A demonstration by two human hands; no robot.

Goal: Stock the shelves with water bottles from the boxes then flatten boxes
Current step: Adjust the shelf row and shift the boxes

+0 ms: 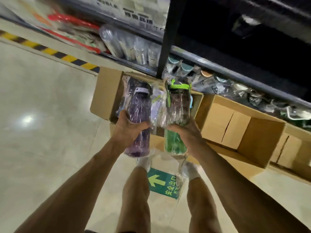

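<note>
Stocking looks midway: the left hand (130, 126) grips a wrapped purple bottle (138, 118) and the right hand (183, 130) a green bottle (178, 115) above the open box (104, 95), the shelf (235, 76) partly filled, the empty box (252, 132) not yet flattened.

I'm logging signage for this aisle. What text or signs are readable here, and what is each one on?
"安全出口", with an arrow: green floor sign between the person's feet, seen upside down.
Dark characters on the white sheet above the shelves: too blurred to read.
Label on the purple bottle: too small to read.
Boxes: no print visible.
</note>
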